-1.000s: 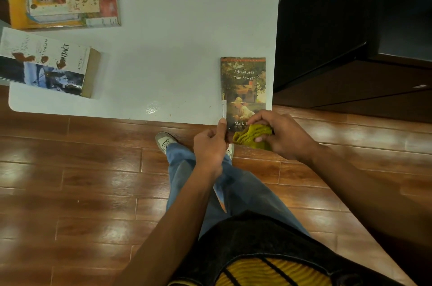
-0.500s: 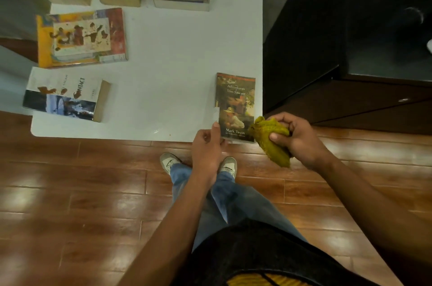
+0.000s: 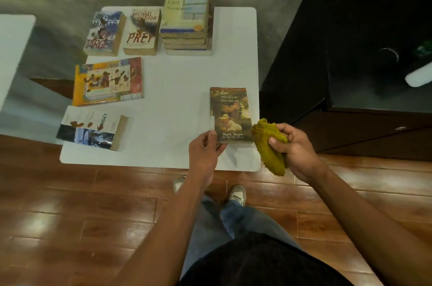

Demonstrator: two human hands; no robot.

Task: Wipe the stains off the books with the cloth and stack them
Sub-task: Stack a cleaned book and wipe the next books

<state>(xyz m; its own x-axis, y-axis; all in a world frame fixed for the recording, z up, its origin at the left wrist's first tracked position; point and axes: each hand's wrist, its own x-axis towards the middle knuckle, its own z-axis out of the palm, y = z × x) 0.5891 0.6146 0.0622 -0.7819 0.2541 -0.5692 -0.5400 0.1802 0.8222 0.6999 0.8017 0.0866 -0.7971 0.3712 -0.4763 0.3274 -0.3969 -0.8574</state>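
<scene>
The Tom Sawyer book [image 3: 230, 110] lies face up near the front right corner of the white table [image 3: 177, 89]. My left hand [image 3: 205, 152] pinches its near left corner. My right hand [image 3: 293, 147] grips a bunched yellow-green cloth [image 3: 268, 145] just right of the book, off its cover. A stack of several books [image 3: 187, 21] stands at the back. Stained books lie to the left: a yellow picture book [image 3: 108, 81], a white Contact book [image 3: 91, 128], Prey [image 3: 142, 30] and a Stephen Hunter book [image 3: 104, 33].
A black cabinet [image 3: 350, 52] stands right against the table's right side, with a white object [image 3: 418, 76] on top. Another white surface [image 3: 11, 52] shows at the far left. Wooden floor and my shoes lie below the table's front edge.
My right hand has lifted the cloth off the book's lower cover and drawn it to the right. The view has tilted up, bringing the back row of books into sight.
</scene>
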